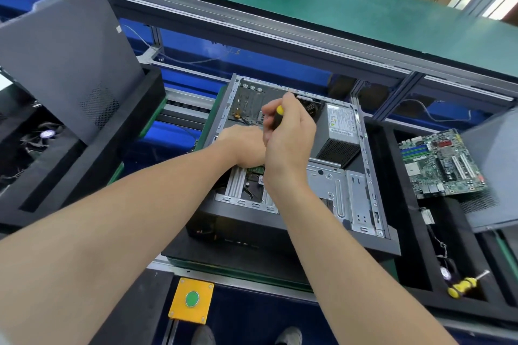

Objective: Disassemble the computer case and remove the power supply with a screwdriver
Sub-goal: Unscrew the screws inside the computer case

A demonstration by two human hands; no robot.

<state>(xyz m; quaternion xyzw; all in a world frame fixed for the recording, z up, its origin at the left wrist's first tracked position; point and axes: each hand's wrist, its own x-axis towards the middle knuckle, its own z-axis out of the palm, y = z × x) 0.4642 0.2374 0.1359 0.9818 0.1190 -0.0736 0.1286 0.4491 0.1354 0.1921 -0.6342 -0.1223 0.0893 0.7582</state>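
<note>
An open grey computer case (pixel 361 204) lies on its side on a black foam pad in the middle. Its power supply (pixel 340 131), a grey box with a white label and a mesh end, sits in the far right corner. My right hand (pixel 288 143) grips a yellow-and-black screwdriver (pixel 278 117) upright over the inside of the case, left of the power supply. The screwdriver's tip is hidden. My left hand (pixel 242 147) is inside the case right beside it; its fingers are hidden behind my right hand.
A removed side panel (pixel 64 64) leans in a black foam tray at the left. A loose motherboard (pixel 440 162) lies in the right tray, with a second yellow screwdriver (pixel 464 284) nearer me. A yellow box with a green button (pixel 192 299) sits at the bench's front edge.
</note>
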